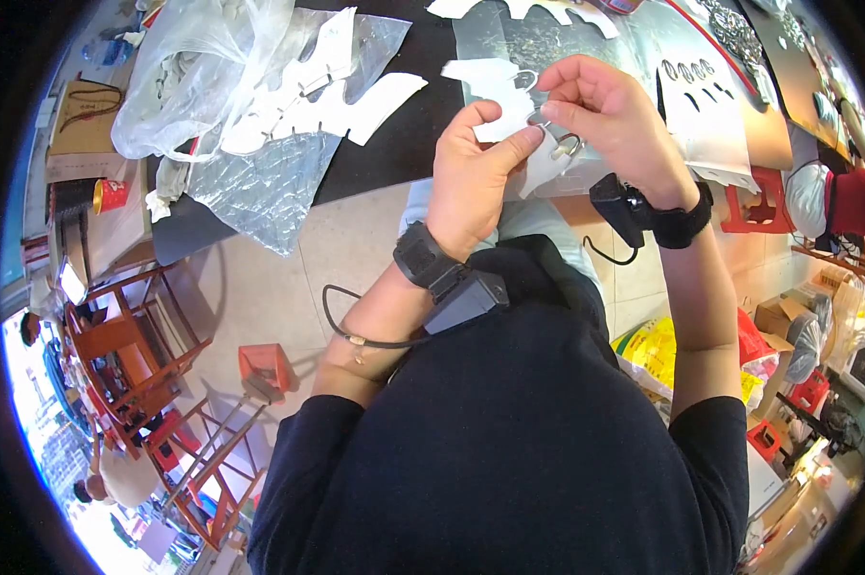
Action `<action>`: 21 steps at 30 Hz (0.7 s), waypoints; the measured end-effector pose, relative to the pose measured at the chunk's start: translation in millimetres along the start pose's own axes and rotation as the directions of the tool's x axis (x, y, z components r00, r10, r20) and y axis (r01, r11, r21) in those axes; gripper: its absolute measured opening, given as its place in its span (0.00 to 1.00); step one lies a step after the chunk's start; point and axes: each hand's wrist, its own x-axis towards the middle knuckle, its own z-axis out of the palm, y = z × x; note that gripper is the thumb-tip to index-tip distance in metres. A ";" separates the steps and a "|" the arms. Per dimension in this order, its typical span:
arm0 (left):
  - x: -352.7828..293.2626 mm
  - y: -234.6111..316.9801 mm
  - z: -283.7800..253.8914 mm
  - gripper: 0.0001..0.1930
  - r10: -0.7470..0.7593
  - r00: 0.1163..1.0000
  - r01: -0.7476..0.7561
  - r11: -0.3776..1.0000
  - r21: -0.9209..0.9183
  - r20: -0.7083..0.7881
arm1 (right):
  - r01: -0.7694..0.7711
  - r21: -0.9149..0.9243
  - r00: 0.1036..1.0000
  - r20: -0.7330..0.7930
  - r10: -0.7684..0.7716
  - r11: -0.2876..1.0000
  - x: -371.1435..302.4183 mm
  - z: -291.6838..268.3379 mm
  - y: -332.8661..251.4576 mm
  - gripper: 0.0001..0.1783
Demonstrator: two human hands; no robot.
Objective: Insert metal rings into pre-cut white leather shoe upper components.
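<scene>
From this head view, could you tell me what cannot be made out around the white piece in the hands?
- Lower part of the white cut piece: covered by the left hand.
- How the metal ring joins the piece: hidden under the right hand fingertips, and too small.
- Small metal parts at the table's far edge: blurred, bent by the fisheye rim.

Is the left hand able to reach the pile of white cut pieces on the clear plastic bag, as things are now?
Probably not at once. The left hand is pinching a white piece together with the right hand. The pile of white cut pieces lies uncovered to its left, nothing between.
</scene>
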 end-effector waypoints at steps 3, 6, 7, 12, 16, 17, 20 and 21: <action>3.7 1.0 4.3 0.15 0.083 0.997 -0.083 0.997 -0.002 0.003 | 0.071 -0.103 0.997 0.013 -0.070 0.992 2.2 1.5 1.4 0.12; 6.3 7.8 5.0 0.14 0.087 0.996 -0.089 0.993 -0.080 -0.020 | 0.057 0.127 0.998 0.032 -0.062 0.990 1.7 -4.9 0.0 0.20; 6.6 8.0 2.6 0.14 0.090 0.996 -0.092 0.992 -0.081 -0.024 | 0.058 0.127 0.997 0.037 -0.063 0.990 -1.9 -5.3 0.0 0.20; 9.5 8.8 -2.5 0.13 0.197 0.980 -0.199 0.978 -0.062 -0.042 | -0.071 0.077 0.976 0.213 0.053 0.994 -9.0 -8.8 3.5 0.17; 5.4 14.7 3.8 0.19 0.143 0.989 -0.147 0.978 -0.149 -0.035 | -0.071 0.020 0.992 0.105 0.069 0.997 -6.8 -6.8 4.6 0.15; 3.5 13.5 4.8 0.19 0.148 0.988 -0.151 0.977 -0.151 -0.036 | -0.068 0.017 0.992 0.108 0.066 0.998 -6.3 -6.6 4.3 0.15; 0.2 8.4 4.1 0.31 0.206 0.978 -0.204 0.978 -0.044 0.038 | -0.072 0.049 0.995 0.071 0.068 0.996 -7.2 -6.1 2.3 0.15; 0.5 8.5 4.5 0.31 0.209 0.977 -0.207 0.977 -0.046 0.039 | -0.057 0.043 0.996 0.078 0.054 0.997 -7.4 -6.1 1.8 0.15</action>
